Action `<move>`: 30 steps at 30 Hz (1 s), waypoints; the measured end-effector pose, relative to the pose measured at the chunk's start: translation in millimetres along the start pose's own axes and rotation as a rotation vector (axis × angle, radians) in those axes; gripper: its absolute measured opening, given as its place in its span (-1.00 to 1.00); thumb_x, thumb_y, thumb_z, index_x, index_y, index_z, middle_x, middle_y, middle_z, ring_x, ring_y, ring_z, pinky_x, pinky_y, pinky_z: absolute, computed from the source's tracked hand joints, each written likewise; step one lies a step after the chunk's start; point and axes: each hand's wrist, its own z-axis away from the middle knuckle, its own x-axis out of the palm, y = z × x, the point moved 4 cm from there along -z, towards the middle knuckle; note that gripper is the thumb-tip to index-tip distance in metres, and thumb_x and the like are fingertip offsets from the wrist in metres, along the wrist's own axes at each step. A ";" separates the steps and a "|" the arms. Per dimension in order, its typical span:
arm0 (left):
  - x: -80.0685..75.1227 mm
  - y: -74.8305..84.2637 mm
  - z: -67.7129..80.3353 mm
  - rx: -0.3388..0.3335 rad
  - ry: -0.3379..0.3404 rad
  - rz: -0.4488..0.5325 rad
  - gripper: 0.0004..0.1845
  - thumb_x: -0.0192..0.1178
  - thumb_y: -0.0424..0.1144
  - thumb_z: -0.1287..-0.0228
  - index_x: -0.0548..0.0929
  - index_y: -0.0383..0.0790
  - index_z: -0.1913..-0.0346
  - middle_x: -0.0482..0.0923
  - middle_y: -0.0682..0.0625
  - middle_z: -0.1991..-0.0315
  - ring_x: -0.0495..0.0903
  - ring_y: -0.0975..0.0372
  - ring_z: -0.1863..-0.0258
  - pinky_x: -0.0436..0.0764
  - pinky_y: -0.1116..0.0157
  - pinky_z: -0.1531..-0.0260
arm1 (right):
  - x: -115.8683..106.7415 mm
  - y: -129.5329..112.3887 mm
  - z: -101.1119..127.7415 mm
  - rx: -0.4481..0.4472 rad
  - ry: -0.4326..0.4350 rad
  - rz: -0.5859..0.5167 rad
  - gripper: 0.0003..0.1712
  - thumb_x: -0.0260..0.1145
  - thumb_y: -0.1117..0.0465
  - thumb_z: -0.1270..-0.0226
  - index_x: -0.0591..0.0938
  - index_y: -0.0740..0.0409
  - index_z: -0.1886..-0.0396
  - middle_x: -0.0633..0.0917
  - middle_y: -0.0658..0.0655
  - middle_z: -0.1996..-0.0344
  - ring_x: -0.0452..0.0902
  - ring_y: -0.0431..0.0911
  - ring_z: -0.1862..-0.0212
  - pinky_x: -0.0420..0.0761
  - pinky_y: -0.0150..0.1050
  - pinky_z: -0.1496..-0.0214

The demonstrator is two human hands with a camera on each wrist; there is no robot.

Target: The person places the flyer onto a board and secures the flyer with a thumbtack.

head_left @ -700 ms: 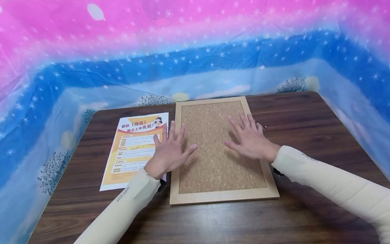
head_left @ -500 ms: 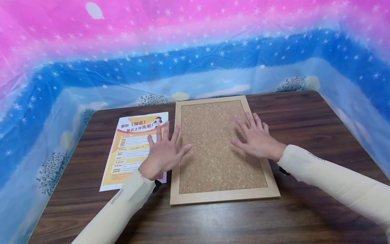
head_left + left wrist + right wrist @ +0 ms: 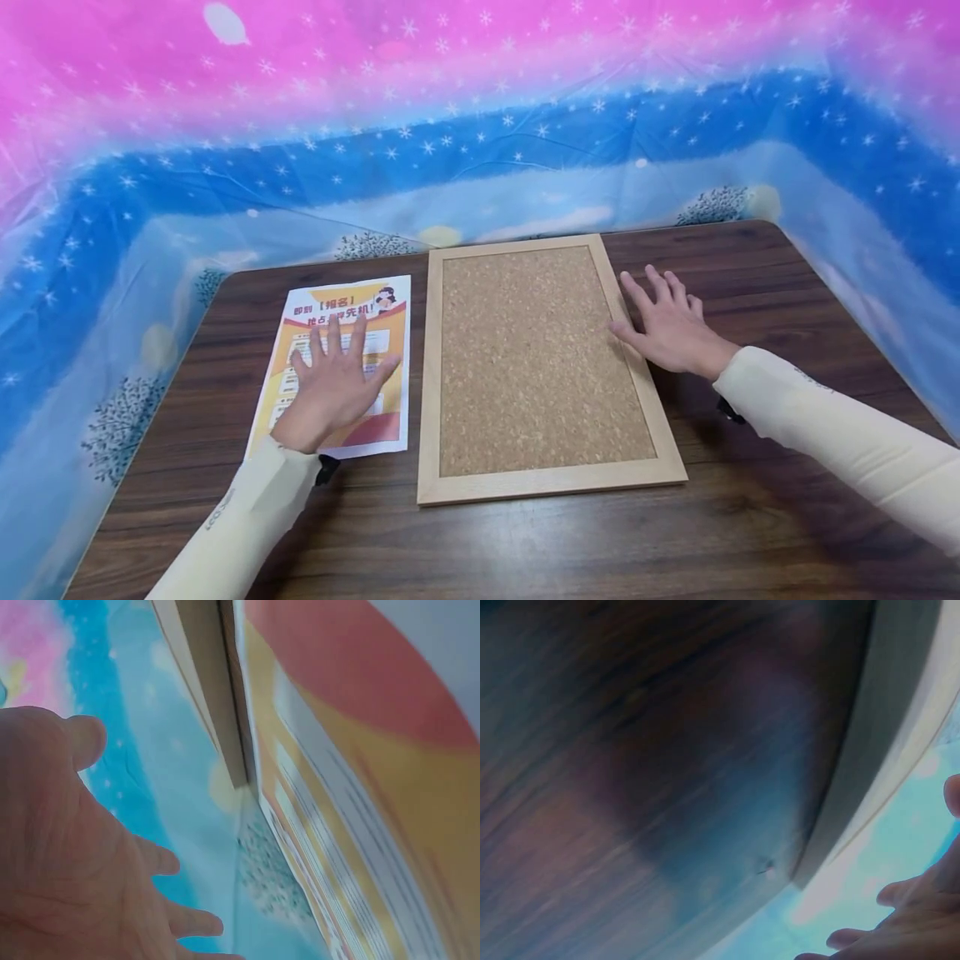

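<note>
Your hands have just parted from the middle of the cork board — half a second ago both palms lay on or over the cork, and now each has slid outward to its own side. Your left hand is over the orange-and-yellow flyer, fingers straight and fanned, gripping nothing; from the head view it looks to rest on the sheet, though the left wrist view shows the palm held a little off the paper, so contact is hard to confirm. Your right hand sits just off the board's right frame edge, over the dark wooden table, fingers likewise straight and spread, thumb close to or touching the frame, holding nothing. The right wrist view is blurred and shows only table grain and the frame's edge.

The board itself has not shifted: it lies flat, long side toward you, with the flyer just beside its left frame, the two not overlapping. I judge that attention has passed from the board to the flyer — your left hand is the one placed to take it up.
</note>
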 end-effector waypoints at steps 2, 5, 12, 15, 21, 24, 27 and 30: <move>-2.6 -10.5 2.1 -0.022 0.006 -0.005 -0.01 -0.37 0.43 -0.27 -0.24 -0.24 -0.49 -0.40 -0.45 -0.42 -0.39 -0.41 -0.31 -0.38 -0.39 -0.05 | -1.1 7.2 -1.3 0.013 -0.003 -0.010 -0.08 -0.05 -0.29 -0.39 -0.12 0.06 -0.52 -0.21 0.38 -0.44 -0.40 0.38 -0.39 -0.20 0.45 -0.14; -7.1 -26.9 5.1 -0.058 0.017 -0.014 0.00 -0.34 0.42 -0.28 -0.18 -0.32 -0.48 -0.32 -0.51 -0.39 -0.32 -0.45 -0.30 -0.32 -0.40 -0.05 | -2.4 17.4 -3.2 0.030 -0.010 -0.027 -0.10 -0.08 -0.29 -0.41 -0.10 0.09 -0.52 -0.19 0.41 -0.43 -0.37 0.41 -0.38 -0.19 0.45 -0.13; -17.6 -67.3 11.9 -0.160 -0.019 -0.008 0.02 -0.21 0.36 -0.30 -0.15 -0.46 -0.44 -0.04 -0.60 -0.23 -0.04 -0.49 -0.14 -0.16 -0.40 0.04 | -3.5 37.7 -10.6 0.062 0.020 -0.049 -0.34 -0.08 -0.03 -0.51 0.16 0.31 -0.40 0.09 0.54 -0.26 -0.05 0.43 -0.23 0.05 0.34 -0.11; -20.1 -83.4 14.5 -0.200 -0.041 0.006 0.01 -0.09 0.29 -0.31 -0.08 -0.57 -0.38 0.03 -0.64 -0.13 -0.01 -0.50 -0.09 -0.12 -0.41 0.07 | -2.9 44.5 -15.0 0.056 0.036 -0.046 -0.51 -0.02 0.18 -0.49 0.29 0.39 -0.29 0.21 0.53 -0.12 0.08 0.39 -0.13 0.19 0.27 -0.05; -20.6 -104.8 20.0 -0.280 -0.051 0.015 -0.12 0.11 0.07 -0.28 0.06 -0.67 -0.26 0.10 -0.64 -0.02 0.06 -0.47 -0.02 -0.02 -0.40 0.07 | -0.6 48.3 -22.1 -0.002 0.054 -0.039 -0.71 0.06 0.38 -0.41 0.47 0.40 -0.07 0.37 0.43 0.04 0.25 0.28 0.00 0.30 0.16 0.05; -19.1 -112.4 23.2 -0.337 -0.102 0.003 -0.09 0.12 0.08 -0.27 0.05 -0.72 -0.24 0.10 -0.67 0.01 0.07 -0.48 -0.02 -0.02 -0.39 0.06 | 0.1 47.2 -24.3 -0.013 0.058 -0.035 -0.75 0.08 0.41 -0.38 0.50 0.39 -0.01 0.43 0.39 0.10 0.30 0.25 0.03 0.32 0.14 0.06; -17.1 -117.5 25.4 -0.361 -0.159 -0.024 -0.09 0.10 0.12 -0.27 0.10 -0.77 -0.16 0.16 -0.67 0.08 0.09 -0.51 -0.02 -0.04 -0.39 0.05 | 1.2 46.5 -26.0 -0.008 0.061 -0.028 -0.77 0.11 0.41 -0.37 0.51 0.39 0.02 0.46 0.38 0.12 0.32 0.25 0.04 0.34 0.14 0.05; -15.5 -118.7 25.2 -0.367 -0.193 -0.028 -0.14 0.09 0.12 -0.29 0.17 -0.77 -0.08 0.30 -0.58 0.18 0.19 -0.48 0.01 -0.06 -0.39 0.04 | 2.5 47.2 -27.9 0.006 0.057 -0.028 -0.80 0.12 0.42 -0.36 0.51 0.39 0.05 0.47 0.36 0.14 0.33 0.25 0.04 0.35 0.14 0.06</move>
